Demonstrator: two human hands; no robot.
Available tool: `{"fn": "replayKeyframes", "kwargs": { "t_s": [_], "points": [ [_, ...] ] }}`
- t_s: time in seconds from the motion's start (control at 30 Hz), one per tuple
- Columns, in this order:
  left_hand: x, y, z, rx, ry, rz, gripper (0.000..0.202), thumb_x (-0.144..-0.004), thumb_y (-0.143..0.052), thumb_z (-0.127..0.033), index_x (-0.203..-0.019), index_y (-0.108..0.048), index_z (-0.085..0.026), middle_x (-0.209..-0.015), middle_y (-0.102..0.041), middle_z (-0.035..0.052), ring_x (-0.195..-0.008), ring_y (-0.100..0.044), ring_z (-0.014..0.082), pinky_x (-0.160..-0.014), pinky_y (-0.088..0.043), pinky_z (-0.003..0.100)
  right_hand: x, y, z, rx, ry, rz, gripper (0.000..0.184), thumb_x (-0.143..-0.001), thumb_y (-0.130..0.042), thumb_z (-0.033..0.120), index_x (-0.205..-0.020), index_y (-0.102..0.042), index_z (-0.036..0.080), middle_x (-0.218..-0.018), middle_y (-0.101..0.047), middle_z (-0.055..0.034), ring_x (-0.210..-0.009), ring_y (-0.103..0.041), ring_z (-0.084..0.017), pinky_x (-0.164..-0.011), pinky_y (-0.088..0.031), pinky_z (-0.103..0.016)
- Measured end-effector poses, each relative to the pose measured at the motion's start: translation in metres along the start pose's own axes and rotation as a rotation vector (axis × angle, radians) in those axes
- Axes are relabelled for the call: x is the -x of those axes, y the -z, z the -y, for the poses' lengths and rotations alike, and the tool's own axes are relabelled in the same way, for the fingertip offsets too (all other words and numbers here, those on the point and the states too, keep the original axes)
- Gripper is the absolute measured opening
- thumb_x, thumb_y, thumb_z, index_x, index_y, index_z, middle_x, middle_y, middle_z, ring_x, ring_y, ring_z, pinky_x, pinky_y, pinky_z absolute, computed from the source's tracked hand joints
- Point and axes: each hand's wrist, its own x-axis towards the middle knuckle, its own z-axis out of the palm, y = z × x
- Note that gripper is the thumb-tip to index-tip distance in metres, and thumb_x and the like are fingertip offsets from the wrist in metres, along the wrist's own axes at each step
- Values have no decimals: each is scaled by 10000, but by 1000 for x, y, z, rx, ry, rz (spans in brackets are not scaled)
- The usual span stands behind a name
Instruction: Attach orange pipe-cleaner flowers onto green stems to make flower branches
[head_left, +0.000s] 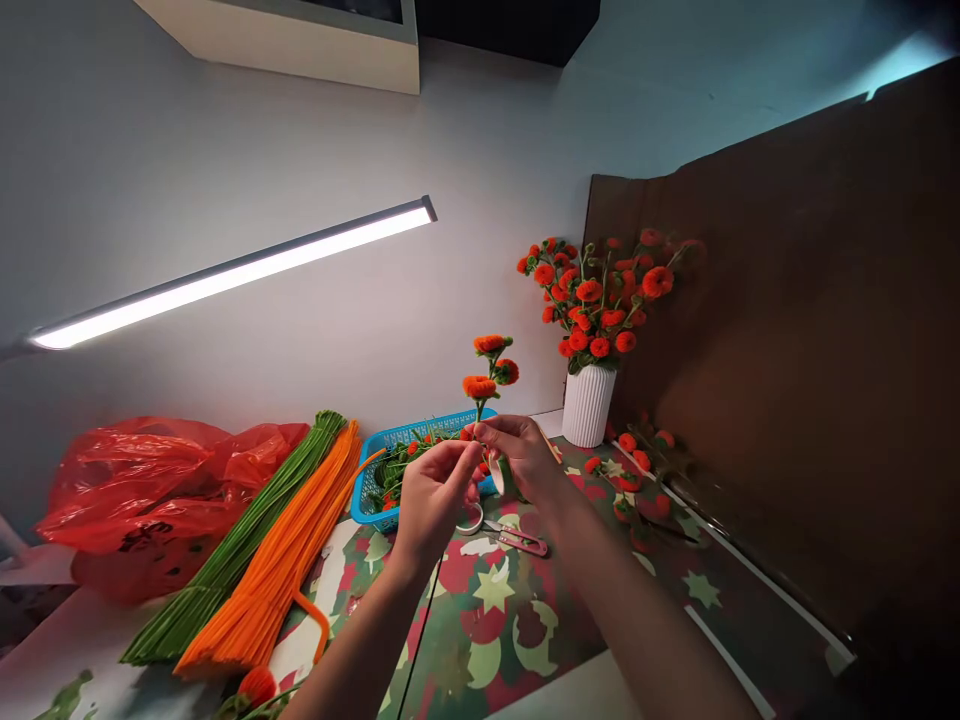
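Observation:
Both my hands meet above the patterned table cover [495, 630]. My left hand [433, 492] and my right hand [523, 455] pinch the green stem of a small sprig with three orange pompom flowers [489, 365], held upright. My right hand also seems to hold a small white roll, partly hidden by the fingers. Just below my hands lie a white tape ring [471, 520] and small pink-handled snips [517, 540].
A blue basket [375, 480] of green and orange pieces sits behind my hands. Bundles of green [240, 545] and orange pipe cleaners [289, 555] lie left, beside a red plastic bag [150, 490]. A white ribbed vase [588, 403] of orange flowers stands right, near a brown board [787, 380].

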Motion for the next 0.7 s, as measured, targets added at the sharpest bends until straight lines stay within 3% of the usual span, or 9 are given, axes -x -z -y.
{"fn": "replayKeyframes", "kwargs": {
  "t_s": [0.07,0.13,0.3,0.37,0.43,0.53,0.63,0.7],
  "points": [
    [1,0,0,-135,-125,-47,242,-745,-671,-361,-681,-618,-134,-484,-498,-41,-407,-411,41,-384,-320,143,0,-1,0,-1,19,4,205,-564,-802,343,-630,-726,165,-534,-563,22,-513,-413,-67,-513,-331,-223],
    [1,2,-3,-58,-108,-26,245,-746,-666,-361,-663,-606,-139,-455,-441,-57,-392,-365,32,-367,-277,136,1,-3,-1,-53,0,43,214,-573,-802,344,-658,-730,162,-524,-546,29,-516,-407,-62,-520,-335,-217],
    [-3,9,-10,454,210,286,225,-742,-661,-321,-663,-556,-138,-432,-291,-110,-311,-141,-7,-291,-163,108,6,-8,-1,-250,-197,184,287,-570,-809,381,-707,-724,143,-520,-539,40,-455,-356,-26,-462,-292,-183],
    [-4,12,-10,555,296,382,202,-764,-639,-290,-669,-558,-131,-432,-241,-119,-309,-90,-10,-282,-144,95,7,-8,0,-260,-235,220,293,-557,-816,375,-698,-721,137,-560,-585,24,-438,-346,-13,-443,-284,-173],
    [-4,13,-10,555,336,406,216,-767,-639,-304,-664,-563,-131,-427,-229,-120,-304,-98,-11,-282,-154,92,7,-5,1,-239,-248,226,299,-541,-822,366,-711,-723,140,-563,-600,20,-422,-344,-11,-426,-274,-169],
    [-4,11,-7,292,257,270,267,-744,-664,-384,-684,-605,-130,-428,-359,-89,-307,-251,6,-305,-243,123,5,-2,4,-165,-196,147,256,-538,-818,330,-683,-718,144,-523,-580,30,-422,-364,-21,-418,-277,-168],
    [-2,6,-6,-89,-36,10,246,-718,-692,-381,-730,-656,-137,-528,-557,-21,-392,-442,56,-374,-354,168,5,-3,7,-82,-131,12,216,-540,-809,305,-639,-702,145,-502,-551,38,-443,-392,-40,-419,-302,-178],
    [1,4,-8,-225,-181,-65,211,-717,-695,-359,-734,-670,-150,-580,-605,-4,-435,-497,79,-407,-386,187,6,-6,8,-37,-95,-47,220,-546,-804,318,-630,-695,146,-536,-571,28,-458,-413,-52,-421,-319,-191]
  ]
}}
